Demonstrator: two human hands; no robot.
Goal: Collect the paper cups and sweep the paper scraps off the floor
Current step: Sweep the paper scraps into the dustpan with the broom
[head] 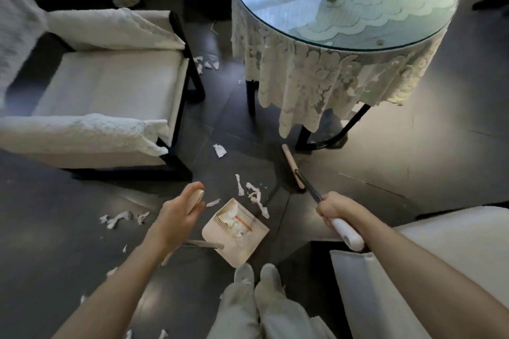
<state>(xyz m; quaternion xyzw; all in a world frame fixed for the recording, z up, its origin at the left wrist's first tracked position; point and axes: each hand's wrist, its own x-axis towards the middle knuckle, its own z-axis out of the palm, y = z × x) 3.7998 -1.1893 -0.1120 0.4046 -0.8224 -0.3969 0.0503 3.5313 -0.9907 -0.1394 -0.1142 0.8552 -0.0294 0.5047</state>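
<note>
Because the paper scraps [256, 197] are torn, thin and featherlight, short gentle strokes are judged best; they are strewn on the floor [68, 228] just beyond the dustpan [242, 245]. The broom [293, 166] handle is gripped by the right hand [334, 208]; the dustpan's handle is clasped by the left hand [176, 215].

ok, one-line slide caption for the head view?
Left hand holds the dustpan, right hand grips the broom; paper scraps litter the floor between armchair and round table.

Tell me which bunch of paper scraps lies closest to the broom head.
The long torn strips beside the dustpan, between it and the broom head; the other scraps lie farther off, near the armchair.
</note>
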